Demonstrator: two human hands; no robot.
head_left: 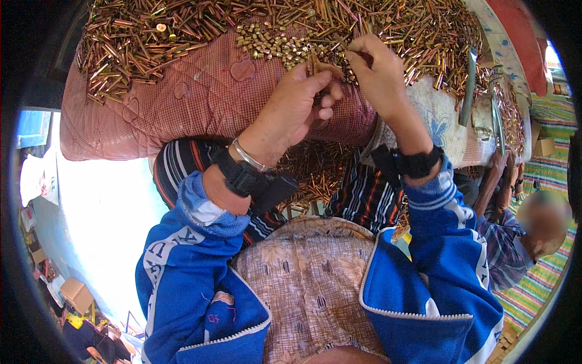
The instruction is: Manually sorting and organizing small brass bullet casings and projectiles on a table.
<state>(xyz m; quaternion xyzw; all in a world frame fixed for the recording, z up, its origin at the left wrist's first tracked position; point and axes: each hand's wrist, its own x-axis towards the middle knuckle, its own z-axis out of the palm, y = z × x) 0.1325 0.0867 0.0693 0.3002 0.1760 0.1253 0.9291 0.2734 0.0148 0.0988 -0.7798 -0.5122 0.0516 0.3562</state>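
Brass-coloured: gripping slim rods [313, 64] between thumb and fingers of the left hand [294, 103], near short pieces [270, 43]; curling the right hand [381, 70] by the heap [421, 33], cannot tell if holding any. Apparently mid-gathering, calling for a fine pinch.

1. You are in what looks like a small hand-assembly workshop, with a makeshift, homelike setting.
2. In front of you, slim brass-coloured metal tubes [145, 51] lie heaped in bulk, with a cluster of small gold-coloured metal caps [260, 43] among them.
3. Your work surface is a soft, quilted red pad [194, 100] rather than a bench, with a patterned white cloth [418, 106] to its right.
4. A co-worker [506, 252] is near you on the right, by a striped floor covering [533, 297].
5. Behind you on the left stands a cardboard box [77, 295] amid clutter.
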